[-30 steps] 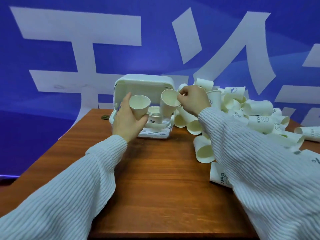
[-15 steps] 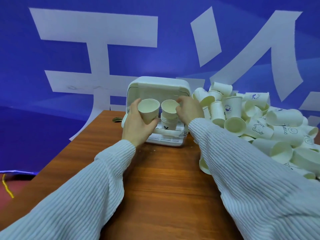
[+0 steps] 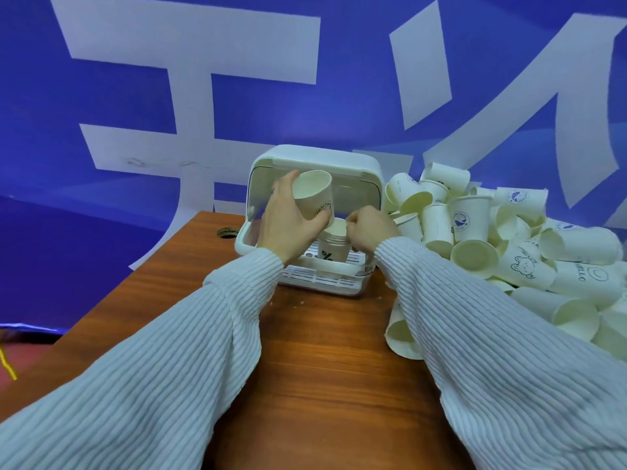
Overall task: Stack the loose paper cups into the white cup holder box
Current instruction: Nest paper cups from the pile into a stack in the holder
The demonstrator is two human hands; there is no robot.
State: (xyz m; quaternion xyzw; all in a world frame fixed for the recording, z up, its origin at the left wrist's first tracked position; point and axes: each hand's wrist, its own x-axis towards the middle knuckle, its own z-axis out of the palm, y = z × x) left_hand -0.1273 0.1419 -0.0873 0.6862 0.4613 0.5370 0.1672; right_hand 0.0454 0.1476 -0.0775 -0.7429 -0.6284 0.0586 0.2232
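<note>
1. Where the left hand [image 3: 285,218] crosses the white cup holder box [image 3: 315,164], hides much of the box's open front; curls fingers and thumb round a tilted paper cup [image 3: 314,195], mouth toward the camera, raised above the stack.
2. Covers the rim of the stacked cups [image 3: 334,247] inside the box with the right hand [image 3: 369,230]; fingers curled at the top cup, actual grip not clear enough to tell.
3. Shows only a "%" mark on the stack's lower cup.
4. Heaps loose paper cups [image 3: 509,239] just right of the box on the wooden table [image 3: 315,361], partly behind the ribbed right sleeve [image 3: 492,334].
5. Fills the background with a blue banner [image 3: 135,96].
</note>
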